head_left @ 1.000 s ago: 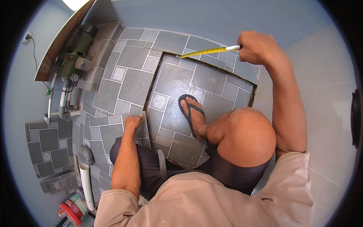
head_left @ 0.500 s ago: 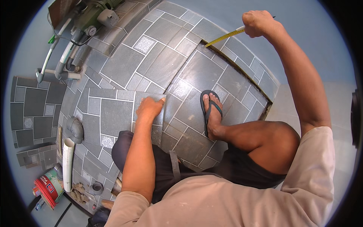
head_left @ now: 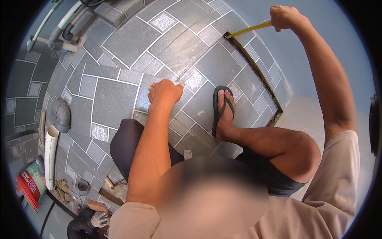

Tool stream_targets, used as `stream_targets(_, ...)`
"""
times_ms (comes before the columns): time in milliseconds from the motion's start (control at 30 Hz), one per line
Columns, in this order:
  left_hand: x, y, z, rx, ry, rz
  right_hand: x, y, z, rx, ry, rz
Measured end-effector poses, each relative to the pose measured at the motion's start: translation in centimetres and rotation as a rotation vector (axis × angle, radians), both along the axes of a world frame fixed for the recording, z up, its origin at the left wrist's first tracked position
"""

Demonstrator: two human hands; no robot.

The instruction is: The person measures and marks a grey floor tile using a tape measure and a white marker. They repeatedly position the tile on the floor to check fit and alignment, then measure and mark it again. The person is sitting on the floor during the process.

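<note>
High at the right, my right hand (head_left: 287, 18) is closed around a tape measure, whose case is hidden in my fist. Its yellow blade (head_left: 250, 29) runs down to the left, its end at the corner of a dark gap (head_left: 254, 67) in the tiled floor. My left hand (head_left: 165, 92) presses knuckles up with curled fingers at the right edge of a loose grey patterned tile (head_left: 113, 101), thumb over that edge. The tile lies over other floor tiles. My sandalled foot (head_left: 223, 109) stands on the tiles between both hands.
A blue-grey wall (head_left: 334, 36) rises behind the gap. On the left are pipes (head_left: 59, 30), a grey elbow fitting (head_left: 61, 115), a white pipe length (head_left: 51, 157) and a red-and-green bucket (head_left: 31, 183). Rubble (head_left: 62, 193) and a brick piece (head_left: 97, 205) lie lower left.
The view has shifted, and most of the green pump has left it. My left fingers are more curled at the tile's edge. The tape still spans from the gap's corner to my right hand.
</note>
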State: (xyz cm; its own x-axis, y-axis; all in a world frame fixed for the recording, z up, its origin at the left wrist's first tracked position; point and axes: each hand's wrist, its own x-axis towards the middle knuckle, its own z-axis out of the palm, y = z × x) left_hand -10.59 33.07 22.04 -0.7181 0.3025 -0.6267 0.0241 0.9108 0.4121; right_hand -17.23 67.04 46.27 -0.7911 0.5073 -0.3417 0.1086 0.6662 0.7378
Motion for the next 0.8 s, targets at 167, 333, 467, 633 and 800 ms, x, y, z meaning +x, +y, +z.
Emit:
stream_targets(167,-0.4,-0.4,0.2,0.007,-0.035,0.038,-1.4,-2.1,-0.9,0.025,-0.048,-0.022)
stream_targets(333,-0.6,-0.3,-0.5,0.041,-0.109,0.029,-2.0,-0.6,-2.1,0.078,-0.039,-0.012)
stream_targets(467,-1.1,-0.4,-0.9,0.062,-0.191,0.038,-2.8,-0.5,-2.5,0.105,-0.073,-0.016)
stream_targets(633,-0.5,0.1,-0.6,-0.003,-0.067,0.063,-3.2,-0.6,-2.5,0.106,-0.098,-0.022)
stream_targets(800,-0.6,0.1,-0.3,-0.022,-0.080,0.079,-3.3,-2.4,-2.5,0.106,-0.094,-0.041)
